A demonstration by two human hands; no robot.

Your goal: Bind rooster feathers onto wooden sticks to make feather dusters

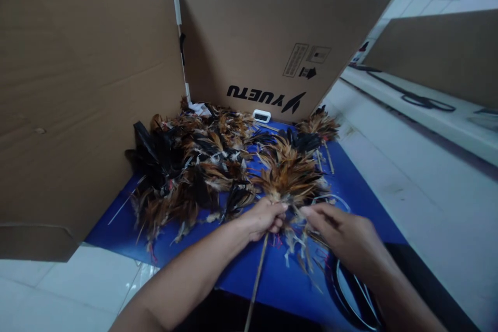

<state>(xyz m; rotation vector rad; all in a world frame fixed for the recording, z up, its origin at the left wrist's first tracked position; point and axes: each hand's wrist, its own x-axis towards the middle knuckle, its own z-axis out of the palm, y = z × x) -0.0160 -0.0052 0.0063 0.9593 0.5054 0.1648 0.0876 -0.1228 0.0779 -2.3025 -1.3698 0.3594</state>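
My left hand (266, 218) is closed round a feather duster, at the base of its brown feathers (290, 174). Its thin stick (257, 280) runs down from my fist toward the camera. Close beside it, my right hand (336, 225) is pinched at the duster's base. Between its fingertips is something thin and pale, perhaps a feather or thread, too blurred to name. Loose light feathers and pink threads (277, 240) lie under and between my hands. A black-rimmed round object (354, 290) sits below my right wrist.
Heaps of brown and black feather bunches (210, 150) cover the blue work surface (245, 270) on the left. A small white display device (261, 116) stands at the back. Cardboard panels (272, 26) wall off the left and rear. A white ledge (428, 104) with a black cable runs along the right.
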